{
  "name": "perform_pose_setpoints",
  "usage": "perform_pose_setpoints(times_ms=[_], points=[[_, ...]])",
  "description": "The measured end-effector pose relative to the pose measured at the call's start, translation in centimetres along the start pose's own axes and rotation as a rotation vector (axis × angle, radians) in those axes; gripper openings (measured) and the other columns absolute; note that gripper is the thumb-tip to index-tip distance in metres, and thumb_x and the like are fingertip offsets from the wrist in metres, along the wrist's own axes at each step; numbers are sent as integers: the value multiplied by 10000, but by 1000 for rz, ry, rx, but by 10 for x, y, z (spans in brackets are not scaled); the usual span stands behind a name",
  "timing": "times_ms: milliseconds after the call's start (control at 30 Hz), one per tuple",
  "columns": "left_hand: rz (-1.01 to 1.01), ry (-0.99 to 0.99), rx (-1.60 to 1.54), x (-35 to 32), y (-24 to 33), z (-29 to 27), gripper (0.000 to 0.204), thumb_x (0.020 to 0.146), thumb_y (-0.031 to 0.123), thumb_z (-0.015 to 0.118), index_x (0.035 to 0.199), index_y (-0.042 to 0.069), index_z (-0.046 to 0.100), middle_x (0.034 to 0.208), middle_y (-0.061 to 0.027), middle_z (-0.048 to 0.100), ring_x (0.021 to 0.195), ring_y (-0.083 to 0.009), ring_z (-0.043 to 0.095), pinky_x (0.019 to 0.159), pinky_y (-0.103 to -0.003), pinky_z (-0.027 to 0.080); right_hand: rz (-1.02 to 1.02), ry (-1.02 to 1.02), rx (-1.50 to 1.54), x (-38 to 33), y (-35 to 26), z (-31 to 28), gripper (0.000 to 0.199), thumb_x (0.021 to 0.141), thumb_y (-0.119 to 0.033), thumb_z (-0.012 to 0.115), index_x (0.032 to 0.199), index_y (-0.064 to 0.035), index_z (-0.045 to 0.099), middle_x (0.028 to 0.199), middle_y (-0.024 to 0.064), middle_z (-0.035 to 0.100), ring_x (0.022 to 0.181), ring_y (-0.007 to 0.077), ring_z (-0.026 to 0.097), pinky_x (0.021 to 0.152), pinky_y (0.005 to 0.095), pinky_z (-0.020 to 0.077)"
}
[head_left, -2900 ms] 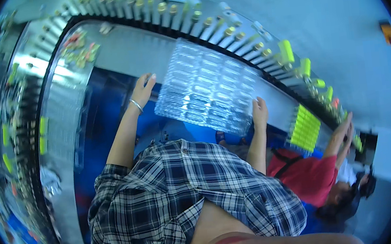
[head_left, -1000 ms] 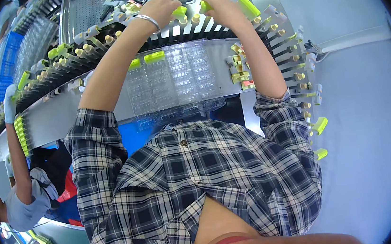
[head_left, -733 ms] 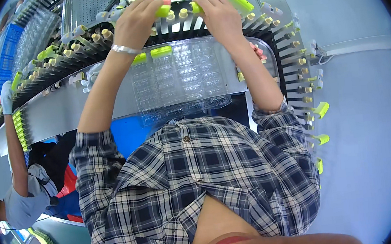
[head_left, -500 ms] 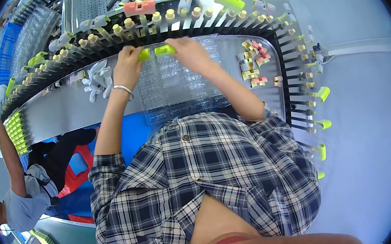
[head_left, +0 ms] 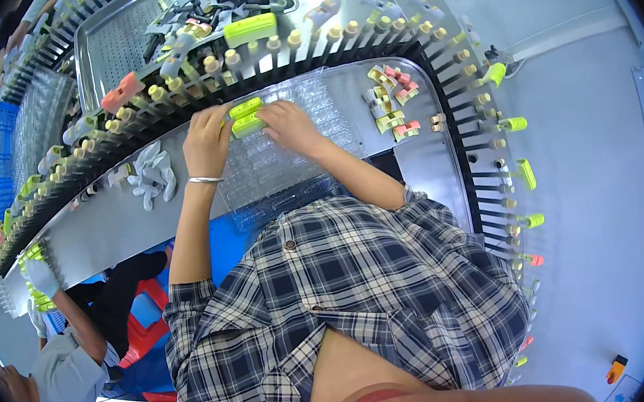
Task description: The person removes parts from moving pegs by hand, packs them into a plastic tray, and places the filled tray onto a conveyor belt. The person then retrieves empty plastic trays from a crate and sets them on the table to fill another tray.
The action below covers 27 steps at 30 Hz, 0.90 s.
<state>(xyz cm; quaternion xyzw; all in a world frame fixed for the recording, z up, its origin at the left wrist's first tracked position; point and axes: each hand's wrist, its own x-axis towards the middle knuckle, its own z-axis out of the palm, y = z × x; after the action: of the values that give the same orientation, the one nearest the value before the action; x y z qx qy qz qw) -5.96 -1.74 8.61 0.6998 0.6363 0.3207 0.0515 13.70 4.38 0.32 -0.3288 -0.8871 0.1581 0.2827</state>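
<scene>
Two lime-green plastic shells lie side by side between my hands, over the far part of a clear blister tray (head_left: 286, 161). My left hand (head_left: 208, 144) is closed at the left end of the far shell (head_left: 245, 108). My right hand (head_left: 292, 129) pinches the right end of the near shell (head_left: 246, 125). The fingertips partly hide the ends of both shells. The tray lies on the metal worktop (head_left: 203, 190) in front of me, reaching toward its near edge.
Beyond the worktop runs a curved conveyor of black pegs (head_left: 275, 57) carrying coloured shells. A metal tray (head_left: 114, 54) behind holds grey and black parts. White gloves (head_left: 152, 177) lie left; pink and yellow clips (head_left: 390, 100) lie right. A gloved co-worker (head_left: 72, 361) sits at left.
The two green shells have gone from end to end to side by side, slightly nearer me. Shells on the conveyor have shifted along, and the view has turned slightly. The co-worker's arm has come lower.
</scene>
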Motion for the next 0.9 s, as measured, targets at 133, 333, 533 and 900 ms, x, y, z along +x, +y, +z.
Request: perform_pose_setpoints(times_ms=[133, 333, 533, 900], points=[[207, 320, 71, 73, 26, -39, 299, 823, 128, 700, 1117, 88, 664, 1123, -100, 643, 1080, -304, 575, 945, -402, 449, 72, 24, 85, 1, 2, -16, 364, 767, -149, 708, 1112, -84, 614, 1134, 98, 637, 1070, 295, 572, 942, 424, 443], [-107, -199, 193, 114, -64, -66, 414, 849, 214, 644, 1224, 48, 586, 1071, -209, 657, 1007, -384, 613, 881, -449, 470, 89, 126, 109, 15, 12, -56, 302, 802, -158, 683, 1087, -71, 633, 1087, 115, 660, 1048, 310, 591, 936, 413, 457], [-122, -91, 288, 92, -69, -90, 417, 838, 219, 663, 1223, 69, 605, 1067, -201, 665, 1000, -376, 621, 877, -443, 470, 154, 351, -74, 13, 70, -140, 306, 802, -165, 692, 1083, -52, 641, 1021, 141, 670, 992, 324, 611, 891, 421, 473], [-175, 301, 29, 4, -30, -98, 384, 841, 72, 716, 1216, 46, 641, 1152, -127, 677, 1026, -232, 649, 900, -345, 494, 618, 348, -396, 10, 223, -299, 533, 908, -421, 589, 1280, -42, 547, 1217, 216, 615, 1162, 390, 556, 984, 445, 442]])
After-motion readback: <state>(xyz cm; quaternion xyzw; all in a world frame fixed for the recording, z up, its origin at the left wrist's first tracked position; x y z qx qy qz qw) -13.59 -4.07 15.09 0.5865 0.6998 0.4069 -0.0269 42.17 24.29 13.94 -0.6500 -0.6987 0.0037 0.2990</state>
